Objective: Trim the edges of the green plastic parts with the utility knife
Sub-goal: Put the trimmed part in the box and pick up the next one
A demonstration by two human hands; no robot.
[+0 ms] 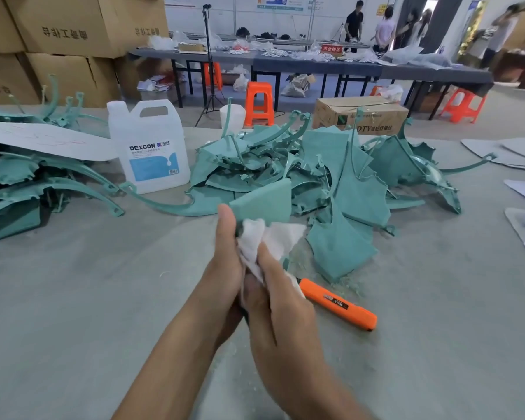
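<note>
My left hand (225, 262) holds a green plastic part (264, 201) upright at the table's middle, thumb along its left edge. My right hand (279, 316) pinches a white cloth (273, 237) against the part's lower end; the hands hide that end. The orange utility knife (340, 304) lies on the table just right of my right hand, untouched. Behind the hands sits a big pile of green plastic parts (331, 174), with one flat part (337, 250) lying near the knife among green shavings.
A second heap of green parts (28, 183) lies at the left under a white sheet (43, 140). A white DEXCON jug (149, 147) stands between the heaps. A cardboard box (361, 116), orange stools and people at far tables are behind. Grey sheets (503, 153) lie at the right.
</note>
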